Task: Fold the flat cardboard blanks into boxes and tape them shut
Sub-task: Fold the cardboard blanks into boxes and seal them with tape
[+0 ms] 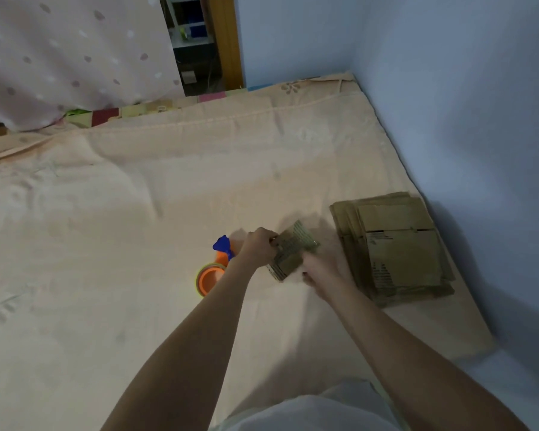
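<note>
A small cardboard blank, partly folded up, is held between both hands over the bed. My left hand grips its left side with curled fingers. My right hand holds its right lower side; the image is blurred there. A stack of flat cardboard blanks lies just to the right on the bed. An orange and blue tape dispenser with a roll of tape lies left of my left forearm.
The work surface is a bed with a peach sheet. A blue wall runs along the right side and the back. A dotted pink curtain hangs at the far left beside a doorway.
</note>
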{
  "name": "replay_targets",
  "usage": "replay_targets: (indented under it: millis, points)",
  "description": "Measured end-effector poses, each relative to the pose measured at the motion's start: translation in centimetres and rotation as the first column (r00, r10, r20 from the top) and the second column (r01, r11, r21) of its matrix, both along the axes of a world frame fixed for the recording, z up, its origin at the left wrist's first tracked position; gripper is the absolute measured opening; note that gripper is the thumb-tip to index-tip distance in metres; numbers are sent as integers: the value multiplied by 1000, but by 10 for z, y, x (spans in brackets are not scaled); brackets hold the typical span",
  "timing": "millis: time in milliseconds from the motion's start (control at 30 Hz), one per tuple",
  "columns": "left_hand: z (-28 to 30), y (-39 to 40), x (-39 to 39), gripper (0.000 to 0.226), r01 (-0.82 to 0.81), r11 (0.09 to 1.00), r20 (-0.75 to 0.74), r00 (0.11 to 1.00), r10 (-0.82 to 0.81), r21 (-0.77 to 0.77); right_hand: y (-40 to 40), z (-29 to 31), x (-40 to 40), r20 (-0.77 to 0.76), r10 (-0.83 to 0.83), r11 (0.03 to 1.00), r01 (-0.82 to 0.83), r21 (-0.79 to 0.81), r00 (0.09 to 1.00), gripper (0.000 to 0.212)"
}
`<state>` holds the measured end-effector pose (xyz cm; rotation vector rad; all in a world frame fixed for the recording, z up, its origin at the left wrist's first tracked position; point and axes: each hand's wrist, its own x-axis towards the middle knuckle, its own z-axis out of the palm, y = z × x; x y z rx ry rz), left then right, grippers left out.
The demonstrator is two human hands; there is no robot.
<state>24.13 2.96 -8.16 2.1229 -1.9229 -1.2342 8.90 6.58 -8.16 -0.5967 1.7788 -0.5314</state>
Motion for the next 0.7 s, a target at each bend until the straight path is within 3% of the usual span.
replay_targets:
  millis: [33, 67, 133, 200, 267, 367, 467, 533, 567, 633, 700]
  points:
    - [-3, 1, 1, 19, -55, 998, -41, 998, 56, 24, 7, 0, 6, 126, -42, 999, 37, 36, 991, 30]
    - [-8, 3, 3, 20, -116, 992, -72, 990, 120, 48, 9, 0, 9, 145, -25, 1000, 23, 19, 989, 28]
    - [-12, 9, 6, 22, -252, 962, -158, 951, 267, 108, -2, -3, 10, 1, 98, 991, -97, -90, 995, 22]
    - [-18, 24, 8, 29, -396, 898, -289, 852, 437, 191, -19, -2, 8, -122, 238, 955, -255, -150, 964, 19]
    - [-20, 41, 8, 37, -517, 824, -372, 735, 566, 233, -31, -1, 7, -151, 337, 917, -360, -173, 930, 21]
    - [-28, 47, 6, 45, -575, 782, -408, 671, 619, 241, -33, -4, 7, -198, 445, 863, -477, -165, 873, 27]
    - [-25, 40, 4, 50, -527, 819, -392, 720, 573, 228, -27, -8, 7, -294, 457, 839, -517, -171, 839, 33]
    - [-17, 39, 8, 39, -448, 888, -249, 852, 460, 104, -23, -10, 8, -300, 444, 847, -505, -168, 844, 34]
    - [-13, 41, 13, 32, -404, 915, -84, 912, 401, -15, -21, -10, 9, -291, 434, 854, -492, -168, 853, 33]
    - [-9, 52, 26, 22, -335, 919, 248, 891, 381, -205, -20, -8, 10, -267, 419, 865, -471, -174, 868, 32]
    - [-10, 67, 37, 26, -333, 923, 434, 815, 384, -191, -21, -3, 11, -261, 401, 872, -454, -186, 878, 32]
